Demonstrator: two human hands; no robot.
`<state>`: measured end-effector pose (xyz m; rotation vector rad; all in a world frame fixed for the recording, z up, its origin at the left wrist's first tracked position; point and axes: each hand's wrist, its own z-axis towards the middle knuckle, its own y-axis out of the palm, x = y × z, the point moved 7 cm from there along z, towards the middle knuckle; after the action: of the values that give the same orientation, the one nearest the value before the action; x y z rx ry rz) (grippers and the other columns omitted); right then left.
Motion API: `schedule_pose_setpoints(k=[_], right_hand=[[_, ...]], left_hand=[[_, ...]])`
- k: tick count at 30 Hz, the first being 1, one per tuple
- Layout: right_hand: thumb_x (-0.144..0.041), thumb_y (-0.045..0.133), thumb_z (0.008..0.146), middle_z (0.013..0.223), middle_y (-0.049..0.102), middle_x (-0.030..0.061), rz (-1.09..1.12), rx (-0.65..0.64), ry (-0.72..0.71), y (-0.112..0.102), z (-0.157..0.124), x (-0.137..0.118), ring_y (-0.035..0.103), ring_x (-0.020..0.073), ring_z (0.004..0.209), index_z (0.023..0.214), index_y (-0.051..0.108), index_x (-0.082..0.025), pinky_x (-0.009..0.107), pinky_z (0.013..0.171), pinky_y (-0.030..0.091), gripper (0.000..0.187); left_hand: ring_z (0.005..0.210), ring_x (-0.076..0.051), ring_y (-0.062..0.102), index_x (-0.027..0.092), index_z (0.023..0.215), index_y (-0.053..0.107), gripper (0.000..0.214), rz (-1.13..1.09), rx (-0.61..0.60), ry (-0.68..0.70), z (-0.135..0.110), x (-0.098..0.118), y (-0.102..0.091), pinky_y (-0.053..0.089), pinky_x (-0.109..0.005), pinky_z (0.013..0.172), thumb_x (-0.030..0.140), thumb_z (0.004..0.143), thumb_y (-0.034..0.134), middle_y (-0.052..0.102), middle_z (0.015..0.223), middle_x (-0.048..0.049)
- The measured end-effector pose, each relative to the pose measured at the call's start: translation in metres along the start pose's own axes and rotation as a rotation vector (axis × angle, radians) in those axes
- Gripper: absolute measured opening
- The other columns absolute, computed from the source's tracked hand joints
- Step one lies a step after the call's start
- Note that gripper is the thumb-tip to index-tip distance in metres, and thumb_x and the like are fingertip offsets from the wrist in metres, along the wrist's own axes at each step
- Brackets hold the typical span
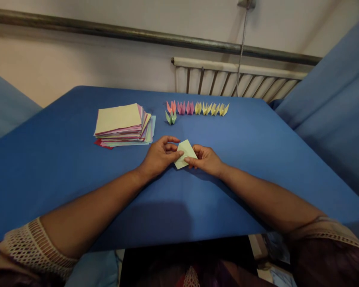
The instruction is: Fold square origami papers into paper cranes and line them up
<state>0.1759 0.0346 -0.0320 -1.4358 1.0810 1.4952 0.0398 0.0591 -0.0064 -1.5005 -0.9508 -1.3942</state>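
A pale green sheet of folded paper (186, 150) is held between both hands just above the middle of the blue table. My left hand (164, 153) grips its left edge, thumb on top and fingers curled behind. On the right side, my right hand (207, 159) pinches the paper with the thumb across its face and the fingers underneath. Beyond the hands stands a green origami crane (171, 117). Behind it runs a row of several more folded cranes, among them an orange one (171, 106), a pink one (190, 107) and a yellow one (207, 108).
A thick stack of coloured paper (119, 119) lies on the left of the table (242, 147), its edges uneven. Past the far edge are a white radiator (209, 81) and a metal pipe (137, 36). A blue curtain (332, 91) hangs on the right.
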Motion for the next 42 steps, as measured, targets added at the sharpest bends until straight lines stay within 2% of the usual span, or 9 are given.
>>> schedule_pose_setpoints(k=[4, 11, 16, 19, 22, 27, 31, 36, 42], right_hand=[[-0.038, 0.078, 0.070, 0.074, 0.068, -0.0012, 0.046, 0.018, 0.016, 0.001, -0.001, -0.001, 0.058, 0.0091, 0.054, 0.090, 0.063, -0.018, 0.022, 0.048, 0.045, 0.032], [-0.040, 0.077, 0.070, 0.062, 0.064, -0.0037, 0.006, 0.093, 0.023, -0.010, 0.001, 0.000, 0.056, 0.0086, 0.047, 0.080, 0.061, -0.018, 0.022, 0.044, 0.042, 0.030], [-0.036, 0.076, 0.071, 0.063, 0.065, -0.0034, 0.003, 0.113, 0.018, -0.012, 0.002, 0.000, 0.056, 0.0085, 0.047, 0.081, 0.058, -0.018, 0.021, 0.045, 0.042, 0.027], [-0.028, 0.070, 0.072, 0.066, 0.065, -0.0033, 0.011, 0.117, 0.001, -0.012, 0.002, -0.001, 0.058, 0.0091, 0.050, 0.084, 0.057, -0.018, 0.021, 0.046, 0.042, 0.020], [-0.023, 0.065, 0.075, 0.066, 0.064, -0.0028, -0.008, 0.141, 0.010, -0.012, 0.002, 0.001, 0.059, 0.0099, 0.052, 0.085, 0.057, -0.018, 0.021, 0.046, 0.041, 0.014], [-0.031, 0.064, 0.080, 0.060, 0.063, -0.0033, -0.043, 0.134, 0.005, -0.010, 0.002, 0.000, 0.057, 0.0087, 0.049, 0.080, 0.059, -0.018, 0.020, 0.045, 0.039, 0.013], [-0.040, 0.062, 0.083, 0.057, 0.064, -0.0023, 0.010, 0.140, 0.026, -0.013, 0.002, 0.000, 0.058, 0.0090, 0.049, 0.080, 0.060, -0.018, 0.020, 0.045, 0.042, 0.022], [-0.050, 0.064, 0.083, 0.058, 0.064, -0.0010, 0.133, 0.175, 0.076, -0.019, 0.004, 0.004, 0.059, 0.0095, 0.050, 0.080, 0.062, -0.017, 0.019, 0.044, 0.042, 0.033], [-0.061, 0.067, 0.078, 0.062, 0.067, 0.0005, 0.122, 0.143, 0.077, -0.016, 0.003, 0.001, 0.060, 0.0093, 0.049, 0.078, 0.065, -0.016, 0.019, 0.043, 0.043, 0.044]], left_hand=[[0.065, -0.014, 0.065, 0.016, 0.105, 0.056, 0.049, 0.019, -0.040, 0.014, -0.001, -0.001, 0.005, 0.052, -0.027, 0.062, 0.030, 0.066, 0.079, 0.066, 0.074, 0.0012], [0.071, -0.012, 0.066, 0.015, 0.111, 0.057, 0.046, -0.067, -0.070, -0.004, -0.001, -0.002, 0.008, 0.053, -0.029, 0.074, 0.020, 0.069, 0.074, 0.068, 0.089, -0.0019], [0.070, -0.009, 0.064, 0.014, 0.112, 0.056, 0.050, -0.123, -0.056, -0.032, 0.002, -0.005, 0.006, 0.052, -0.028, 0.076, 0.017, 0.066, 0.075, 0.068, 0.097, -0.0041], [0.076, -0.011, 0.066, 0.014, 0.114, 0.055, 0.051, -0.173, -0.031, -0.036, 0.002, -0.006, 0.003, 0.052, -0.030, 0.079, 0.020, 0.067, 0.076, 0.069, 0.101, -0.0060], [0.088, -0.016, 0.067, 0.014, 0.115, 0.056, 0.050, -0.152, -0.026, -0.026, 0.002, -0.006, 0.002, 0.052, -0.034, 0.084, 0.029, 0.071, 0.076, 0.070, 0.104, -0.0081], [0.093, -0.019, 0.068, 0.014, 0.110, 0.059, 0.052, -0.076, -0.046, 0.009, 0.003, -0.005, 0.004, 0.052, -0.038, 0.091, 0.032, 0.067, 0.081, 0.071, 0.103, -0.0077], [0.087, -0.019, 0.069, 0.014, 0.107, 0.060, 0.044, -0.120, -0.027, 0.003, 0.005, -0.007, 0.003, 0.052, -0.038, 0.088, 0.032, 0.071, 0.076, 0.074, 0.095, -0.0065], [0.080, -0.017, 0.069, 0.013, 0.116, 0.058, 0.051, -0.161, -0.042, 0.005, 0.004, -0.004, 0.002, 0.052, -0.035, 0.084, 0.022, 0.069, 0.072, 0.074, 0.089, -0.0048], [0.064, -0.012, 0.060, 0.014, 0.133, 0.050, 0.059, 0.077, -0.038, 0.115, -0.002, 0.009, 0.000, 0.046, -0.023, 0.062, 0.029, 0.079, 0.068, 0.066, 0.073, 0.0019]])
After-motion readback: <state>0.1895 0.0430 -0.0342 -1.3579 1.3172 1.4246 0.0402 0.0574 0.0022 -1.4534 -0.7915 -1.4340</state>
